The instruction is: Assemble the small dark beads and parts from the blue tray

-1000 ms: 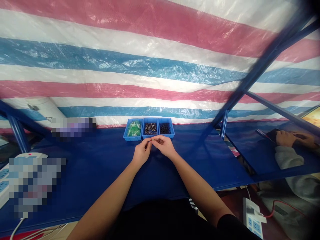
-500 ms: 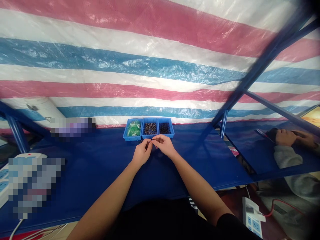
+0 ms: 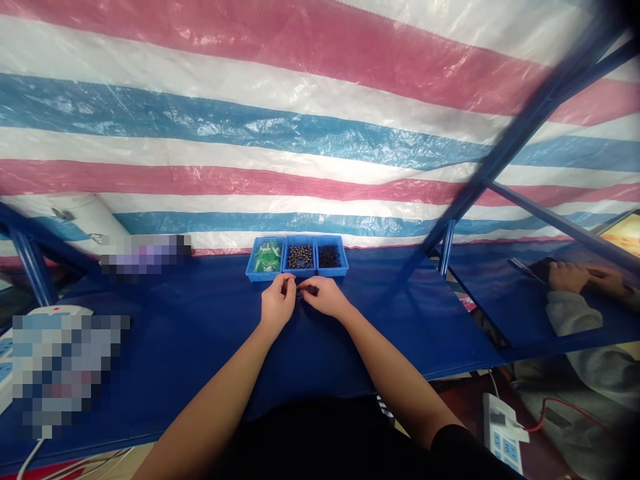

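Note:
My left hand (image 3: 279,300) and my right hand (image 3: 324,295) meet over the blue table, fingers pinched and the fingertips almost touching. Between the right fingertips is a tiny dark piece (image 3: 299,292), too small to name. Whatever the left fingers pinch is hidden. Just beyond my hands three small blue bins stand side by side: the left bin (image 3: 265,276) has green and white pieces, the middle bin (image 3: 301,272) brass-coloured and dark small parts, the right bin (image 3: 331,271) small black parts.
The blue table (image 3: 200,347) carries a white power strip (image 3: 55,312) and blurred-out items at left. Behind hangs a striped plastic sheet (image 3: 280,180). Blue metal frame bars (image 3: 520,127) rise at right. Beyond them, a co-worker's hands (image 3: 570,277) rest over another table section.
My hands have come slightly apart and a little nearer to me. The left hand has turned more upright, and a small gap now shows between the fingertips.

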Motion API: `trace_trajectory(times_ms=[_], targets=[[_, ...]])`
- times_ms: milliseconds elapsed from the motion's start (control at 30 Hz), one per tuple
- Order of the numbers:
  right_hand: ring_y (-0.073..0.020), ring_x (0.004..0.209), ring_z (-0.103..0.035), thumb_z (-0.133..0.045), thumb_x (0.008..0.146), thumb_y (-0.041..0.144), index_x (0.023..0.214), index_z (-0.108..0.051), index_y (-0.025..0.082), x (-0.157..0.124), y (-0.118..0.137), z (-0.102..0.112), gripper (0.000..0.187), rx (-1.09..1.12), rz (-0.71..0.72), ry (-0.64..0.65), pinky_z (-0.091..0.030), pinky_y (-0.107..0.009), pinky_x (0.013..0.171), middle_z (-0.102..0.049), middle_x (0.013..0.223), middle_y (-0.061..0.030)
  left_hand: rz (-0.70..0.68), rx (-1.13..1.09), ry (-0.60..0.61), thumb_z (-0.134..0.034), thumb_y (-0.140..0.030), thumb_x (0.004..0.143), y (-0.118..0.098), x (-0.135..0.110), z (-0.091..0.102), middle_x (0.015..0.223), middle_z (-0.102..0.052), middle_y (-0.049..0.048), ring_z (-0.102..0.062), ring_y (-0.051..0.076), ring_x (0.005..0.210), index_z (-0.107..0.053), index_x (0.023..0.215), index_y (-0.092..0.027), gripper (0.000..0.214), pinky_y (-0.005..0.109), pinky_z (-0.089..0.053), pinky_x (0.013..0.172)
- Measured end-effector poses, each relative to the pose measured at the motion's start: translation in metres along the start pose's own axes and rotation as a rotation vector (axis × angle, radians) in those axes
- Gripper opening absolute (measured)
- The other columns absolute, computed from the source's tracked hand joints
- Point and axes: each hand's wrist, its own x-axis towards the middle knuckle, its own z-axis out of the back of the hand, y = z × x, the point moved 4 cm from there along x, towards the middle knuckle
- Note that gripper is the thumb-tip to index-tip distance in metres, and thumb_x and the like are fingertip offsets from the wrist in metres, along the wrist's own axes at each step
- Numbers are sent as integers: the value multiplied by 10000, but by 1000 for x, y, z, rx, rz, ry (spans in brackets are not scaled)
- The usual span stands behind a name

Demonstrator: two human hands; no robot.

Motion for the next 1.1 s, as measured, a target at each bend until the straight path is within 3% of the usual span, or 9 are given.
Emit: trace_trajectory(times_ms=[100,267,733,1100], targets=[[-165,858,-596,-642,799,227,931,-704,185,-3,6,-13,151,-228,62,122,-455,-306,848,-678,884,-50,-1,1,-20,-478,-367,891,0,0,1,723,-668,-6,-633,138,642,-633,969,-205,237,230,-471,654],[-182,875,-554,-606,845,279,1004,-690,194,-3,4,-24,199,-427,38,141,-447,-288,787,-638,921,-61,-12,7,-14,-484,-363,886,0,0,0,750,-674,-2,-634,139,658,-636,969,-210,232,228,-472,651],[-192,955,-551,-554,906,334,944,-682,207,-3,-5,-4,185,-516,-151,145,-434,-277,785,-627,955,-60,-24,15,34,-476,-376,888,-2,-1,-3,687,-648,-9,-603,135,605,-638,958,-212,240,225,-443,613],[-205,936,-540,-547,909,281,920,-649,188,-4,-4,-5,139,-569,-92,107,-439,-296,787,-620,971,-71,-29,19,49,-468,-395,895,0,0,-4,683,-646,-9,-601,138,598,-635,961,-216,253,230,-442,608]])
